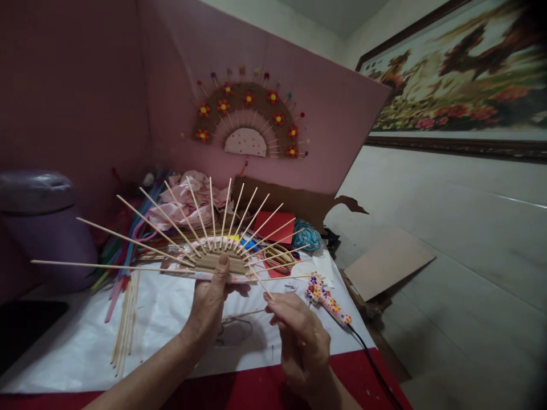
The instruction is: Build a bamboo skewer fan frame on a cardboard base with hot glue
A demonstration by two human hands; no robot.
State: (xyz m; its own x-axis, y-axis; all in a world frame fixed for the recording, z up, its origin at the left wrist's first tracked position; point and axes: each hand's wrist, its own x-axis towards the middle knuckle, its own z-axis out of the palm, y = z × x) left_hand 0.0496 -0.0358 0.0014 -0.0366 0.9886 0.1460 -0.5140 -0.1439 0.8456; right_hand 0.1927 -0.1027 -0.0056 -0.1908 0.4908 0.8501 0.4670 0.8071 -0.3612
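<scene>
Left hand: my left hand (213, 290), at the center of the frame, grips the half-round cardboard (211, 263), thumb pressed on its ribbed face and fingers curled underneath.
Right hand: my right hand (301, 336), right of center in the lower part of the frame, pinches the lower end of a thin stick (261, 282) between thumb and fingers.
Stick in my pinch: it slants up and left towards the right end of the cardboard; I cannot tell whether its far end touches.
Half-round: it sits mid-frame, held above the bench (60, 353), with pale sticks (211, 205) fanning out from its curved edge like rays.
Glue gun: a flower-patterned glue gun (327, 299) lies right of my right hand, its black cord (376, 364) trailing to the lower right.
Spare sticks: a loose bundle (126, 330) lies on white covering at the lower left.
Behind the rays: crumpled pink cloth (196, 199) left of center, a red card (273, 226) and a ball of blue yarn (306, 234) right of center.
Pink panel: the panel (329, 131) fills the upper middle and bears a decorated fan (248, 108) with red and yellow flowers.
Edges: a purple container (51, 239) stands at the left; a framed picture (465, 74) hangs upper right.
</scene>
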